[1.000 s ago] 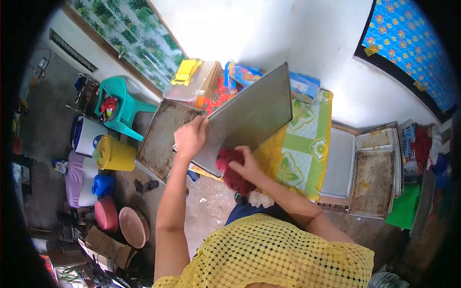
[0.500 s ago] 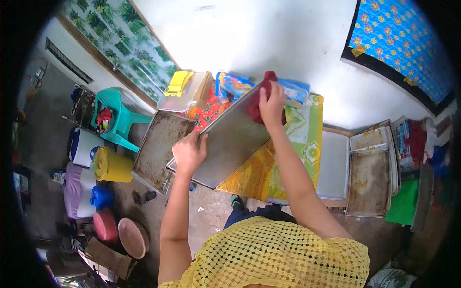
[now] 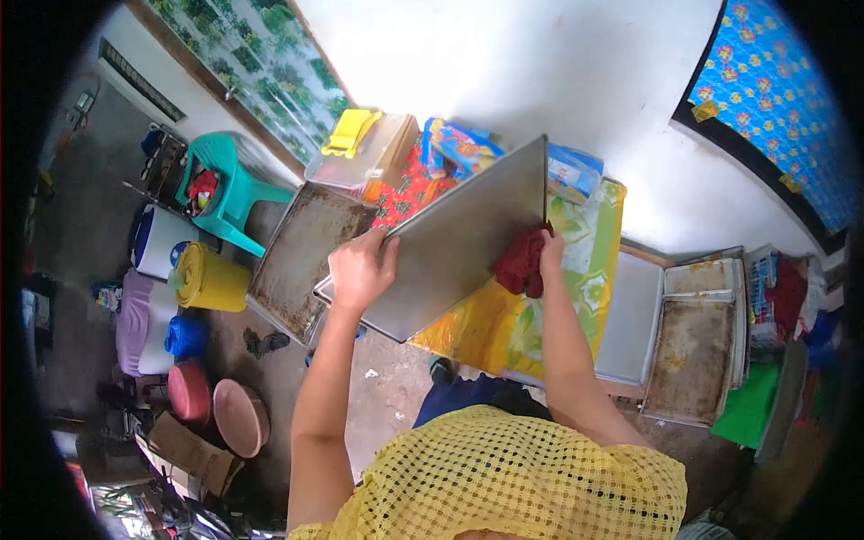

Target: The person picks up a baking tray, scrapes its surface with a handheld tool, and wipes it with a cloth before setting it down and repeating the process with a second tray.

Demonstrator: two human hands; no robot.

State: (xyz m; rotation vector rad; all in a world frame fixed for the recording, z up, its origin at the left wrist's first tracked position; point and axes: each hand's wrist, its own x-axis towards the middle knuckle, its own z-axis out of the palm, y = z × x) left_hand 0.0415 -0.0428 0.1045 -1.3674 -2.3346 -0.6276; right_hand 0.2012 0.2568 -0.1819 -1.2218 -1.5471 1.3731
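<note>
My left hand (image 3: 363,268) grips the left edge of a flat metal tray (image 3: 459,243), which is held up at a tilt above the table. In my right hand (image 3: 552,252) is a dark red cloth (image 3: 522,262), bunched against the tray's right edge. The fingers of the right hand are partly hidden by the cloth. Below the tray lies a green and yellow patterned table cover (image 3: 589,261). A stained tray (image 3: 310,256) lies to the left of the held one.
A clear box with a yellow handle (image 3: 351,133) stands at the back left, beside blue packets (image 3: 574,171). More trays (image 3: 693,346) are stacked at the right. At the left are a green chair (image 3: 229,193) and a yellow bucket (image 3: 211,277).
My right hand and the red cloth have moved down from the tray's upper corner to its lower right edge. The tray's upper corner now shows. My left hand still grips the left edge.
</note>
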